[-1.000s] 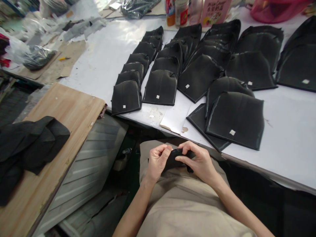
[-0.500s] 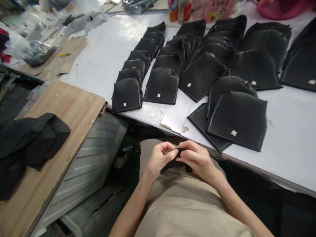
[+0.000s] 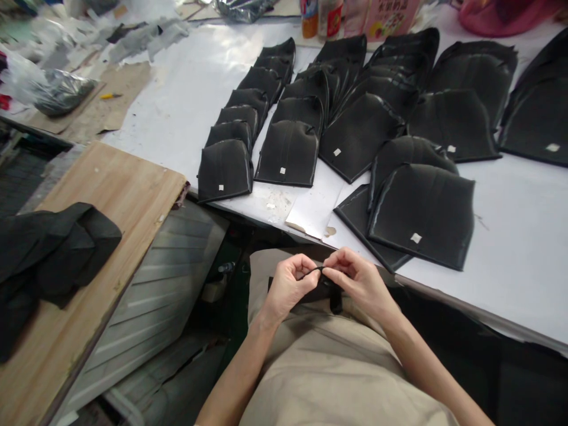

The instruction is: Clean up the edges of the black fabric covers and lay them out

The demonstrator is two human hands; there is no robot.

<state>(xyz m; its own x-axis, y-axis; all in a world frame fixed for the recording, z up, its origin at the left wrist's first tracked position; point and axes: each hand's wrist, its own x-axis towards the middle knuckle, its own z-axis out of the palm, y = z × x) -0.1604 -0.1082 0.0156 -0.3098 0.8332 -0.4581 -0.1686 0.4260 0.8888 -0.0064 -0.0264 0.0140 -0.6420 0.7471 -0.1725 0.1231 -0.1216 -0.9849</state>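
Note:
My left hand (image 3: 289,284) and my right hand (image 3: 357,281) meet over my lap, both pinching a small black fabric piece (image 3: 326,291). The fingertips press together on its top edge, and part of it hangs down between the hands. On the white table (image 3: 510,260) just beyond lie rows of black fabric panels (image 3: 423,213), several with small white tags, overlapping in columns.
A wooden board (image 3: 110,195) at the left carries a heap of black cloth (image 3: 44,254). Bottles and a pink box (image 3: 381,18) stand at the table's far edge. Plastic bags and paper scraps (image 3: 62,89) lie at the far left. A grey slatted surface (image 3: 164,278) sits below.
Both hands have lifted slightly and narrowed from a wider hold to a fingertip pinch on the black piece's top edge. The view shifted a little.

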